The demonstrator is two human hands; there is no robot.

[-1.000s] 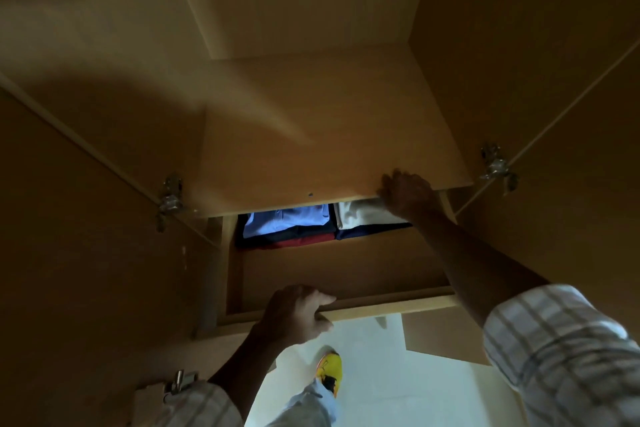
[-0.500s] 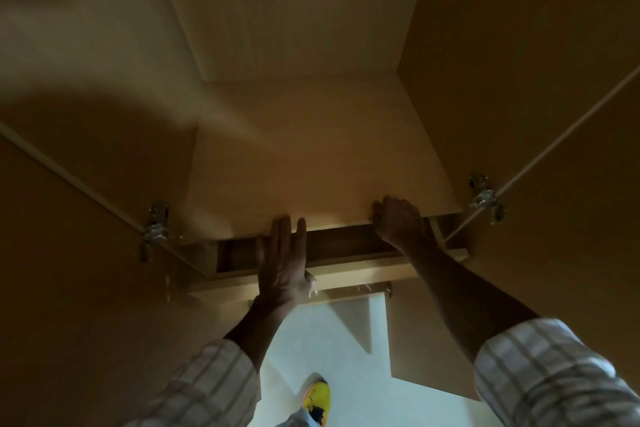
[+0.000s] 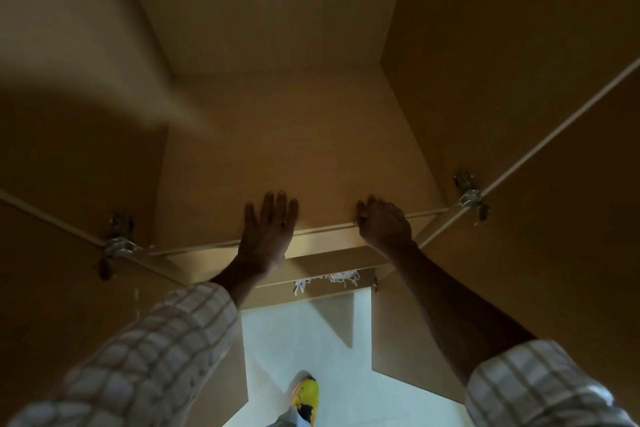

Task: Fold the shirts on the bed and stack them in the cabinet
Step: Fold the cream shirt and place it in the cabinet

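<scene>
- Pressing flat, the left hand (image 3: pixel 268 232) lies open with fingers spread on the front part of the cabinet shelf (image 3: pixel 294 156), its palm over the shelf's front edge.
- Curled over that same front edge further along, the right hand (image 3: pixel 382 224) grips the board itself; neither hand holds a garment.
- No shirts show anywhere; whether they lie in a compartment under this shelf cannot be told, since the board hides everything below it.
- Judged risk: fingers of the right hand are wrapped around the edge, so if the board drops or slides into its seat they could be pinched between it and the rail just below.
- Judged risk: uneven pressure, flat on one side and gripping on the other, could tilt the board so that it jams against the side walls.
- A white frayed fringe (image 3: pixel 327 279) hangs under the lower rail; it might snag if anything is drawn past it.
- Metal hinges, the left hinge (image 3: pixel 117 243) and the right hinge (image 3: pixel 469 196), jut in at the front corners, near where a forearm or checked sleeve (image 3: pixel 173 340) would pass.
- Open doors flank both arms, narrowing sideways room; the clear way out is straight back toward the body.
- Below, a foot in a yellow shoe (image 3: pixel 304 395) stands on pale floor (image 3: pixel 304 333) near the cabinet's base.
</scene>
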